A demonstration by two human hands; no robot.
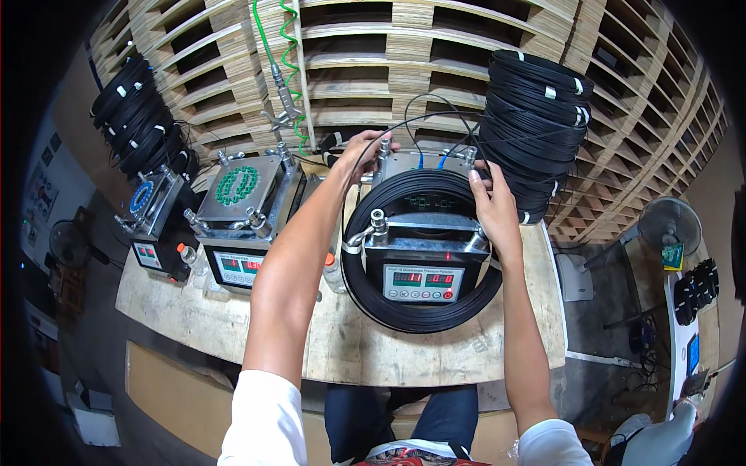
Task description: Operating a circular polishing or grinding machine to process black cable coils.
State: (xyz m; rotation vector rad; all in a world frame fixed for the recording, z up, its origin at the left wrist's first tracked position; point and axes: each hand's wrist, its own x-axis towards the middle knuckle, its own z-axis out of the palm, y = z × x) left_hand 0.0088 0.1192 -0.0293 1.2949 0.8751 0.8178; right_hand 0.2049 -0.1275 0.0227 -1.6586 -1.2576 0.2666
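Note:
A coil of black cable (359, 291) loops over the front of the middle polishing machine (423, 283), whose display is lit red. My left hand (364, 154) is curled by the machine's rear left post, with a loose black cable crossing in front of it; its grip is partly hidden. At the coil's upper right side, my right hand (493, 200) has thumb and fingers closed on the cable. Two blue connectors (441, 163) stand in the machine's top plate, trailing thin black leads. A metal clamp post (378, 221) rises at the front left corner.
Two similar machines stand to the left, one with a green ring fixture (237, 186), one with a blue one (141, 197). Small bottles (332, 272) sit between machines. Tall stacks of black cable coils (536, 132) flank the table (342, 353). Wooden pallets (350, 46) rise behind.

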